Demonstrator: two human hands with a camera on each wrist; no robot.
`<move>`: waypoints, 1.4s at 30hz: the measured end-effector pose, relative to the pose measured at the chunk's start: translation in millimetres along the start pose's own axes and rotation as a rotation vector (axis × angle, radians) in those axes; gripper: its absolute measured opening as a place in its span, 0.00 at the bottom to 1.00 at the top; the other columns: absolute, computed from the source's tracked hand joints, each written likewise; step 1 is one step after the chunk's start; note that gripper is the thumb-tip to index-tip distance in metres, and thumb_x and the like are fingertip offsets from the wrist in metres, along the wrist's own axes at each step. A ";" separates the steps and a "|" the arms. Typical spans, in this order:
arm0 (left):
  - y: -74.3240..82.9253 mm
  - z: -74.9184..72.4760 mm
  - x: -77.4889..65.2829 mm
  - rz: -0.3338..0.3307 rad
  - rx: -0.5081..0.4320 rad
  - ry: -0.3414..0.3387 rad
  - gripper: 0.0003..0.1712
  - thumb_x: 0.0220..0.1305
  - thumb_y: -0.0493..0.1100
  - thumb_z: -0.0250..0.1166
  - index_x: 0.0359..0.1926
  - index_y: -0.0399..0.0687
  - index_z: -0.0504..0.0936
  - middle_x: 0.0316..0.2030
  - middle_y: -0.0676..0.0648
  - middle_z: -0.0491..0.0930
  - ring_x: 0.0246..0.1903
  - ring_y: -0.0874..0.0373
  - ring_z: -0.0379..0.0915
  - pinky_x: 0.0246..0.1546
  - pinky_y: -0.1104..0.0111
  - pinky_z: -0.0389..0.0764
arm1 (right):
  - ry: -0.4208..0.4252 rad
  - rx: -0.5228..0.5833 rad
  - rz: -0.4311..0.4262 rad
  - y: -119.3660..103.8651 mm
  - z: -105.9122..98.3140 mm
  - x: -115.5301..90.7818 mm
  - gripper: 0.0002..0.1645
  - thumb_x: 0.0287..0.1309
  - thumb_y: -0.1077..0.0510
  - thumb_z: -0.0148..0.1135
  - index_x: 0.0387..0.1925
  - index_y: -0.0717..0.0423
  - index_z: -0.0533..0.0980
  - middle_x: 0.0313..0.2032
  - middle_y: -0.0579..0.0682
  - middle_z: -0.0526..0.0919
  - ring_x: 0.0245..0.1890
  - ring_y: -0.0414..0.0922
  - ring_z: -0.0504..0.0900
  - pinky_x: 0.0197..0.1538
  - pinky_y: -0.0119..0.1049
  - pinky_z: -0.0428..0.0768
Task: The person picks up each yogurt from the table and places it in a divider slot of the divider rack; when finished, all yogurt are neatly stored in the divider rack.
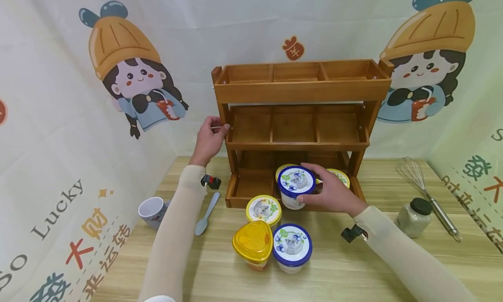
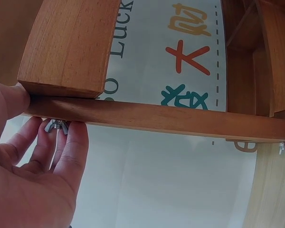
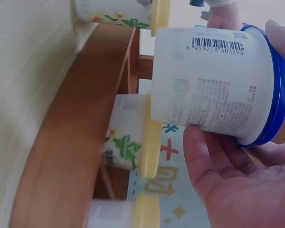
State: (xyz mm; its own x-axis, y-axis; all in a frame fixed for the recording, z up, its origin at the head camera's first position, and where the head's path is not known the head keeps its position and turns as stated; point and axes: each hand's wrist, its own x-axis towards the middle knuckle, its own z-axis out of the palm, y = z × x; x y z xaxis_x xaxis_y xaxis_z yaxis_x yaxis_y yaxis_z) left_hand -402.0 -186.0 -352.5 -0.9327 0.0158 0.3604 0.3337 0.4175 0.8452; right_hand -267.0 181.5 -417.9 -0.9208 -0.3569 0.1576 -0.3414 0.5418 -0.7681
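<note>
My left hand [image 1: 210, 138] grips the left post of the brown wooden rack [image 1: 300, 92], its thumb on one side and fingers on the other, beside a wing nut [image 2: 57, 125]. In my right hand [image 1: 335, 190] is a blue-lidded tub [image 1: 292, 202], held by its sides in front of the lowest tier. Two yellow-lidded tubs [image 1: 341, 178] sit in that tier, partly hidden by the held tub and hand. On the table before the rack stand a yellow-lidded tub [image 1: 263, 209], a tub with a rounded-triangular yellow lid [image 1: 253, 241] and another blue-lidded tub [image 1: 292, 245].
A white mug [image 1: 152, 210] and a pale blue spoon [image 1: 207, 214] lie to the left. At the right are a black-capped jar [image 1: 414, 216] and a whisk [image 1: 430, 197]. Printed cloth [image 1: 243, 22] hangs behind the rack and along both sides.
</note>
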 end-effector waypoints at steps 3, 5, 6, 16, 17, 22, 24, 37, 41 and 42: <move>0.1 -0.3 -0.6 -0.002 0.001 -0.001 0.26 0.78 0.53 0.62 0.66 0.42 0.71 0.63 0.38 0.76 0.63 0.43 0.76 0.65 0.49 0.80 | 0.004 0.010 -0.006 -4.0 3.8 7.5 0.61 0.53 0.39 0.81 0.81 0.50 0.59 0.72 0.59 0.73 0.66 0.59 0.79 0.64 0.54 0.84; 0.2 -0.5 -0.7 -0.002 0.002 -0.002 0.26 0.78 0.53 0.62 0.66 0.42 0.71 0.63 0.38 0.76 0.64 0.43 0.76 0.65 0.48 0.80 | 0.006 0.016 -0.021 -6.1 6.4 12.2 0.61 0.54 0.39 0.81 0.81 0.50 0.60 0.73 0.59 0.73 0.66 0.58 0.78 0.67 0.56 0.82; 0.5 -0.4 -0.6 -0.002 0.001 -0.002 0.26 0.78 0.52 0.62 0.66 0.42 0.71 0.63 0.38 0.76 0.64 0.43 0.75 0.65 0.48 0.80 | 0.008 0.015 -0.026 -6.9 7.7 14.5 0.61 0.54 0.39 0.81 0.81 0.50 0.60 0.73 0.59 0.73 0.68 0.59 0.78 0.69 0.58 0.79; -2.3 3.0 1.4 0.000 -0.039 0.027 0.26 0.78 0.51 0.64 0.67 0.43 0.72 0.63 0.39 0.76 0.63 0.44 0.76 0.65 0.50 0.80 | 0.004 0.057 -0.038 -20.9 19.6 35.3 0.61 0.54 0.40 0.81 0.81 0.51 0.60 0.72 0.58 0.74 0.64 0.57 0.80 0.64 0.54 0.84; -3.1 3.7 1.4 0.002 -0.059 0.036 0.26 0.77 0.50 0.64 0.67 0.43 0.72 0.62 0.40 0.76 0.63 0.44 0.76 0.65 0.50 0.81 | 0.004 0.062 -0.034 -21.6 20.5 36.9 0.61 0.54 0.40 0.81 0.81 0.50 0.60 0.72 0.58 0.74 0.64 0.57 0.80 0.64 0.54 0.84; -6.3 7.7 1.4 -0.003 -0.151 0.086 0.27 0.75 0.49 0.67 0.68 0.45 0.75 0.63 0.40 0.78 0.63 0.46 0.77 0.65 0.53 0.81 | 0.013 0.075 -0.020 -25.0 23.9 45.2 0.62 0.53 0.39 0.82 0.82 0.49 0.59 0.73 0.57 0.73 0.65 0.57 0.80 0.67 0.56 0.82; -6.8 8.7 1.6 -0.002 -0.181 0.108 0.26 0.75 0.49 0.68 0.68 0.45 0.76 0.64 0.40 0.79 0.63 0.45 0.78 0.66 0.53 0.81 | 0.017 0.073 -0.015 -27.2 25.0 48.6 0.62 0.53 0.39 0.82 0.82 0.48 0.59 0.74 0.57 0.72 0.65 0.57 0.79 0.67 0.57 0.81; -2.4 0.5 0.4 0.003 -0.122 0.090 0.28 0.74 0.49 0.68 0.70 0.46 0.76 0.63 0.38 0.80 0.62 0.44 0.80 0.64 0.52 0.82 | -0.016 0.037 0.018 -43.2 45.2 71.3 0.63 0.53 0.40 0.81 0.82 0.52 0.58 0.75 0.58 0.71 0.72 0.59 0.74 0.72 0.59 0.76; -1.6 -3.7 1.3 -0.002 -0.074 0.049 0.29 0.74 0.50 0.68 0.71 0.47 0.74 0.63 0.39 0.80 0.62 0.44 0.80 0.64 0.50 0.82 | -0.032 0.012 0.032 -43.5 53.5 79.2 0.62 0.54 0.40 0.80 0.82 0.53 0.58 0.76 0.58 0.70 0.73 0.59 0.73 0.74 0.61 0.73; -1.1 -4.5 1.7 0.000 -0.060 0.039 0.29 0.74 0.50 0.68 0.71 0.47 0.74 0.63 0.38 0.80 0.62 0.43 0.80 0.64 0.50 0.82 | -0.036 0.005 0.034 -43.8 54.9 81.1 0.62 0.54 0.39 0.80 0.82 0.54 0.58 0.76 0.58 0.69 0.74 0.59 0.72 0.75 0.61 0.72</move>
State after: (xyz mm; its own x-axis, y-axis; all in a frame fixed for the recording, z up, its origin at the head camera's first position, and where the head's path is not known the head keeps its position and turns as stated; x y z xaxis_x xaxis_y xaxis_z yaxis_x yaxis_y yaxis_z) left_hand -403.3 -190.5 -351.1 -0.9270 -0.0207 0.3744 0.3422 0.3620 0.8671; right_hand -316.3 87.0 -405.6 -0.9243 -0.3658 0.1088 -0.3090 0.5502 -0.7757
